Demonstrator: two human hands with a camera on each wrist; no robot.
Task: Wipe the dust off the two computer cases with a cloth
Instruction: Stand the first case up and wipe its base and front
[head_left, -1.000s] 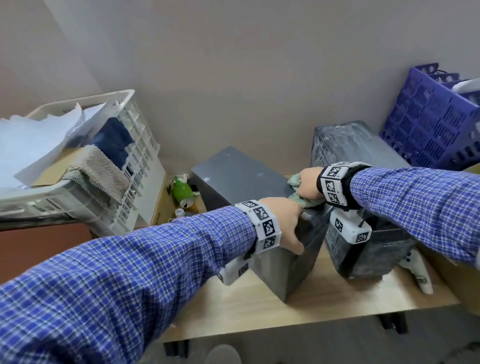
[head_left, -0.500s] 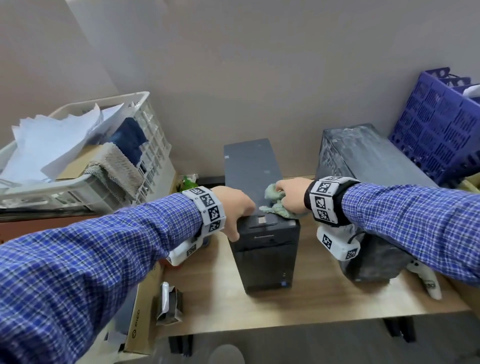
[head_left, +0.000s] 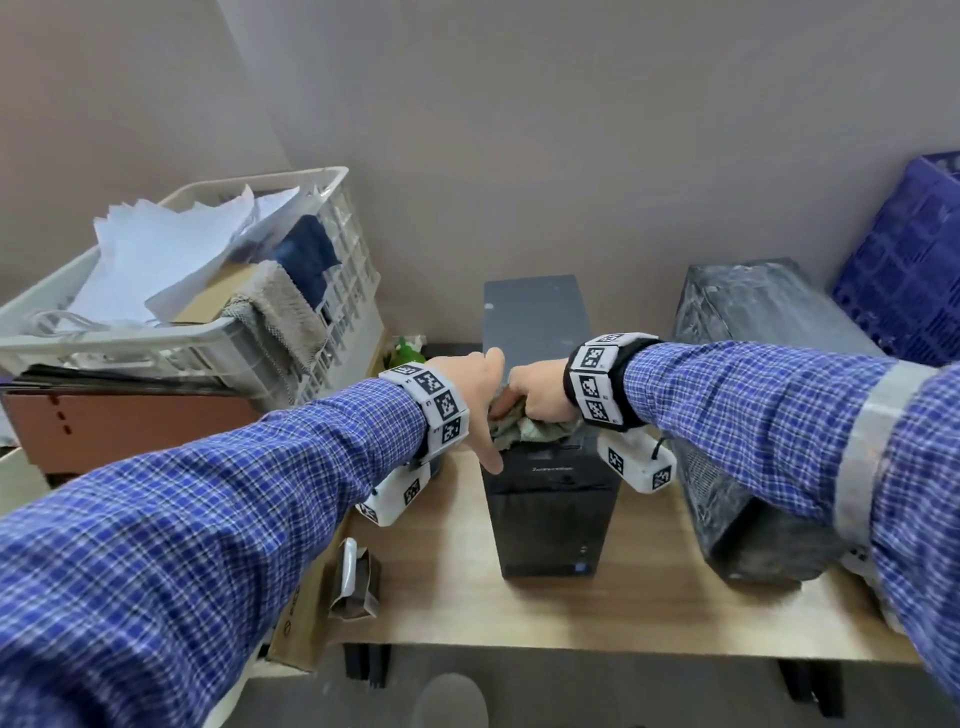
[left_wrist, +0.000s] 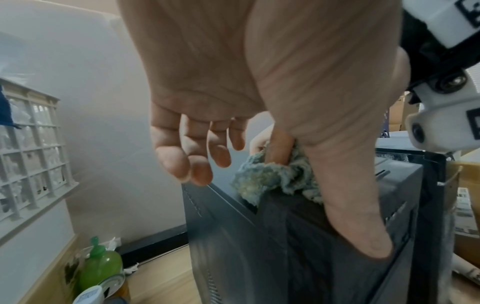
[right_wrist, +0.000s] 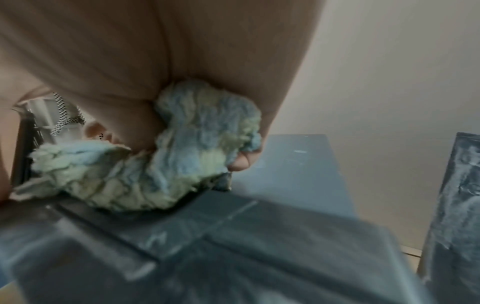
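Two dark computer cases stand upright on the light wooden tabletop, near each other with a gap between: a black tower case in the middle and a dust-streaked grey case to its right, the latter partly covered by the right sleeve. On the front top edge of the black tower case lies a crumpled blue-green and yellowish cloth, bunched in the right hand, whose fingers curl round it; the right wrist view shows the cloth pressed against the case top, with most of the fingers hidden behind the fabric. The left hand rests at the case's left front corner with nothing in its grasp; the left wrist view shows its fingers relaxed and only loosely bent, the thumb lying down over the front panel. Whether the left palm actually touches the case top cannot be told. Pale smears mark the top of the black case. Left of the table, a white lattice crate holds loose white paper, cardboard and folded fabric. A green plastic bottle stands low beside the black case, mostly hidden in the head view. A blue plastic crate is cut off at the right edge.
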